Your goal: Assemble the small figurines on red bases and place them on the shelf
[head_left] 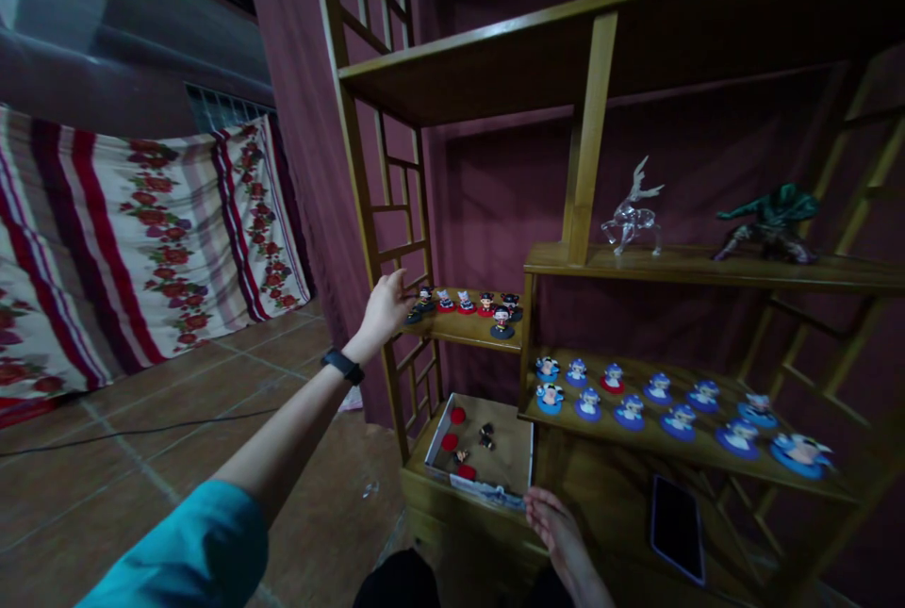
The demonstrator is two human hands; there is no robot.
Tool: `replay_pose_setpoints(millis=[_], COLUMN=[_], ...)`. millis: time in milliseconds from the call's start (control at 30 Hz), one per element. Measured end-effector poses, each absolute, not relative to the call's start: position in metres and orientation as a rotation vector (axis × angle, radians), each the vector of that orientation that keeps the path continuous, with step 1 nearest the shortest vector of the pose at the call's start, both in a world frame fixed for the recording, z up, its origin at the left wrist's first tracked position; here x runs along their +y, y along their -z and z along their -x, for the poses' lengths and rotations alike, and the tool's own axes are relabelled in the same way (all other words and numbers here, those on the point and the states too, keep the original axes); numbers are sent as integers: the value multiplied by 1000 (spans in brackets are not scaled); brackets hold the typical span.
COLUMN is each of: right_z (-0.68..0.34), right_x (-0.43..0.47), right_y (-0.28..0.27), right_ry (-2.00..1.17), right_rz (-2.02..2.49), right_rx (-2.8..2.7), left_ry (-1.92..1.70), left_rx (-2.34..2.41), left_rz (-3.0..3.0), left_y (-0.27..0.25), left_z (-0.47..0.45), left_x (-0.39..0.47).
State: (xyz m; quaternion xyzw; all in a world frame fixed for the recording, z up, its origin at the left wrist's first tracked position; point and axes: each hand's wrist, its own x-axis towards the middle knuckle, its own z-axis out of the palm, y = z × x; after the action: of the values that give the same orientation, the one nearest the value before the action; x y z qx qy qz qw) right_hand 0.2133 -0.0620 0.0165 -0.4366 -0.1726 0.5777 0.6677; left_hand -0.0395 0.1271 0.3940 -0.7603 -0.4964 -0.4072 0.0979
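Observation:
My left hand [387, 308] reaches to the left end of the small upper shelf [467, 330]. Its fingers are closed round a small dark-based figurine [414, 316], mostly hidden by the hand. Beside it stand several more figurines on round bases, among them a front one on a dark base [501, 323] and a red-based one [486, 304]. Low down, my right hand [555, 528] is open with fingers stretched, close to the near right corner of a shallow cardboard box [509, 438]. Inside that box lie red discs [450, 442] and dark little figurines [486, 436].
Several blue and purple figurines [632, 412] stand in two rows on the right shelf [636, 377]. Above are a clear deer figure [633, 221] and a green crouching figure [774, 221]. A phone [677, 528] lies lower right. A cable [141, 436] crosses the floor.

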Motion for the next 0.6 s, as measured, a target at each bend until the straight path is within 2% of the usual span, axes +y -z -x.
replay_pose_setpoints(millis=[200,367,600], right_z=[-209,-208,-208], right_x=[-65,-65,-64], right_y=[-17,-15,-12], right_ry=[-1268,-1247,-1241], right_rz=[992,1003,1052], right_rx=[-394,-420,-428], left_ry=[1195,1018,983], left_rx=[-1718,-1853,-1922], left_rz=[2319,2353,2267], left_y=[-353,-358,-358], left_z=[53,50,49], left_x=[135,138,141])
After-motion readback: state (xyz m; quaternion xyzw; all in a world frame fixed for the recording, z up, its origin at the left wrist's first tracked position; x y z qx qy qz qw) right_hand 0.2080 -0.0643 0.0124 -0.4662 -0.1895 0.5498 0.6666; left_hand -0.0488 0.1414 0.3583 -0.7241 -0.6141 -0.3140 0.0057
